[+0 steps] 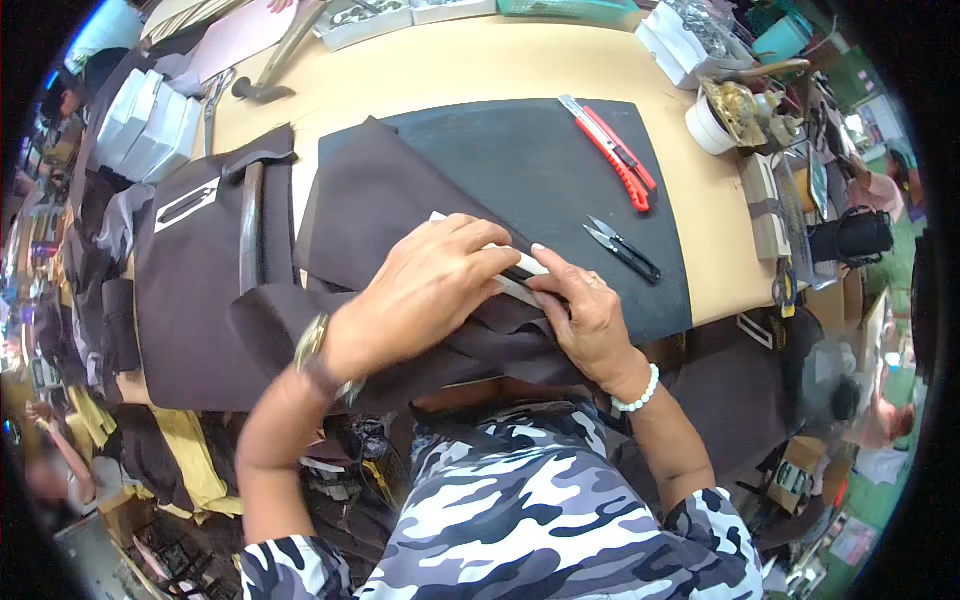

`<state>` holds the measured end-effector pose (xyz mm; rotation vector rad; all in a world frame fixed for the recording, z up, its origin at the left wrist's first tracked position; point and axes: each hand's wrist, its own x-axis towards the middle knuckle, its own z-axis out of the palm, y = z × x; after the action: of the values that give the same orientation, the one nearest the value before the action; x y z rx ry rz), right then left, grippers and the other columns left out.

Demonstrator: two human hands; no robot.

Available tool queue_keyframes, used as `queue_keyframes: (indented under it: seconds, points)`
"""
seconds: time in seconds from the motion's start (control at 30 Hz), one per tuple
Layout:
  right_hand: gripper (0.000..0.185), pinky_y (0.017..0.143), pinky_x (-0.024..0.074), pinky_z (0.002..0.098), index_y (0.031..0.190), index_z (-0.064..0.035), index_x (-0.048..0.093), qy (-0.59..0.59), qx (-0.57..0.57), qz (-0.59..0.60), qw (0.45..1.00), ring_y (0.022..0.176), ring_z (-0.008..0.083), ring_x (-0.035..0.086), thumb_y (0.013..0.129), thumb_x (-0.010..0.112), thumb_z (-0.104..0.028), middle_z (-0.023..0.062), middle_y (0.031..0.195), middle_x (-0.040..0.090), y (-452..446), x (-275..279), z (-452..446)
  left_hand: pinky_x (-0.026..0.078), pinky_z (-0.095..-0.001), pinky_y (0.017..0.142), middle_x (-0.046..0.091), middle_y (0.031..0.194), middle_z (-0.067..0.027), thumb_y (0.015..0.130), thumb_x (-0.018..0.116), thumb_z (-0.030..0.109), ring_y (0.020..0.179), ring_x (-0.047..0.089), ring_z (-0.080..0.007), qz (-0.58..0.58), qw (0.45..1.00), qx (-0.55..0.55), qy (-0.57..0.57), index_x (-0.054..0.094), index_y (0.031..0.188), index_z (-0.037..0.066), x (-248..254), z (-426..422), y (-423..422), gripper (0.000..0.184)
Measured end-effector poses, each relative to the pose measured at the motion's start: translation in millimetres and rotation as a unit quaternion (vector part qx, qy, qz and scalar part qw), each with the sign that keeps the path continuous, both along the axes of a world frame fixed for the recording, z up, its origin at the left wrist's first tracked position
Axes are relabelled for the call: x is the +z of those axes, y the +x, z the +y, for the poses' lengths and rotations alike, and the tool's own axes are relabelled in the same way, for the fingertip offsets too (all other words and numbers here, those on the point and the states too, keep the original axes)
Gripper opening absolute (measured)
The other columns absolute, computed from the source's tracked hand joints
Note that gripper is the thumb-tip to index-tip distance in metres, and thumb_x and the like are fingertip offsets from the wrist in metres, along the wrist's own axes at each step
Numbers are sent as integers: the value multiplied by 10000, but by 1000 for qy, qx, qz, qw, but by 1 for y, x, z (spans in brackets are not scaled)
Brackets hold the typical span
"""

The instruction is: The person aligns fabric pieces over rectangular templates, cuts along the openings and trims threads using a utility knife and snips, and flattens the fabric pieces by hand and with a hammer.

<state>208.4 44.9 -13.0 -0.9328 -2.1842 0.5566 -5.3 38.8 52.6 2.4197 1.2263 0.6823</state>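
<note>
Both hands meet over a dark brown sheet of leather-like material (370, 190), partly folded and bunched toward my body. My left hand (440, 285), with a watch at its wrist, has its fingers closed on a narrow white-edged strip (520, 292) with a dark middle. My right hand (580, 310), with a pale bead bracelet, pinches the strip's other end between thumb and fingers. Much of the strip is hidden by the fingers. Beneath lies a black cutting mat (480, 150). To the right of the hands are black thread snips (625, 250) and a red utility knife (615, 155).
A hammer (252, 225) rests on another brown panel (190, 310) with a white-framed slot. A second hammer (265, 90) and scissors (212, 110) lie farther back, near white boxes (145, 125). At the right stand a white tub (708, 125) and a wire rack (800, 215).
</note>
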Motion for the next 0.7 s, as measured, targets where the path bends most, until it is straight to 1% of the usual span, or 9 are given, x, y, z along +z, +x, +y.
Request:
queue_keyframes:
  seconds: [0.03,0.1,0.13,0.23,0.27,0.4,0.5,0.6,0.7]
  points:
    - [535,677,475,348,1250,-36,511,7,-7,1,1000,738,234,631,741,667,15,69,820,670,0,0,-2,473,-391,782,622,991,-121,756,667,86,899,593,-306,34,998,-44,-33,654,956,30,-11,14,1,209]
    - [543,685,477,350,1240,-22,512,21,-29,-7,999,723,232,626,722,669,28,58,802,661,-1,0,-4,474,-380,739,632,897,-113,759,662,91,834,600,-290,59,985,-101,-127,662,903,31,-23,36,-1,156]
    - [544,687,477,351,1237,-20,513,27,-41,-6,999,720,232,625,718,670,29,56,796,658,-1,-2,-6,475,-372,727,632,824,-115,759,667,104,806,606,-281,46,984,-114,-127,667,869,24,-29,42,-3,136]
    - [534,694,482,349,1218,-4,522,35,-56,-8,998,721,231,625,709,681,24,54,776,647,-3,-1,-8,473,-378,714,624,789,-110,753,678,117,780,603,-280,-4,972,-132,-197,667,847,17,-37,50,-10,137]
    - [527,695,483,348,1211,0,526,37,-57,-10,998,725,231,626,708,683,23,60,783,647,-3,-1,-8,472,-373,697,615,769,-99,755,680,122,757,597,-276,-27,971,-132,-197,666,845,17,-40,50,-13,138]
    - [496,708,497,355,1177,13,551,60,-49,-19,997,745,226,634,701,692,16,89,842,653,-2,-3,-8,461,-356,723,611,769,-73,758,683,144,764,591,-248,-24,980,-122,-155,688,855,53,-43,44,-24,134]
    - [472,721,507,369,1161,16,564,124,1,-33,992,751,222,637,708,696,15,100,886,656,5,-6,-7,448,-349,741,606,768,-47,746,691,148,771,585,-222,-27,986,-107,-122,712,860,86,-48,38,-28,132]
    - [471,732,512,381,1155,18,563,126,31,-86,988,755,224,636,705,704,6,106,893,656,17,-1,-15,440,-344,747,597,764,-29,735,697,135,775,579,-203,-38,989,-98,-104,726,865,105,-54,35,-29,136]
    - [466,711,509,381,1154,12,561,64,15,-13,998,764,239,634,712,703,-27,105,844,648,21,2,-17,440,-340,741,586,766,-24,733,697,120,776,572,-198,-39,990,-100,-90,731,870,111,-55,34,-30,141]
